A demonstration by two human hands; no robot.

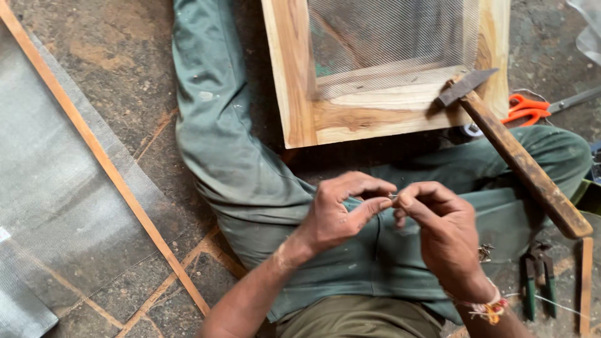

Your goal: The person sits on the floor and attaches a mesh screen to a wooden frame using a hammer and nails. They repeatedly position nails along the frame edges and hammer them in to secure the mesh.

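I sit on the floor in green trousers. My left hand point(341, 209) and my right hand point(441, 228) meet above my lap, fingertips pinched together on a tiny thin metal piece point(393, 196), perhaps a small nail. Ahead of them a wooden frame point(294, 75) with fine wire mesh point(388, 37) rests over my legs. A hammer point(519, 159) with a long wooden handle leans with its head on the frame's lower right corner, its handle running down to the right of my right hand.
Orange-handled scissors point(526, 109) lie right of the frame. Green-handled pliers point(538, 278) sit on the floor at lower right beside a wood strip point(586, 281). A mesh sheet point(44, 175) and a long thin batten point(106, 163) lie at left.
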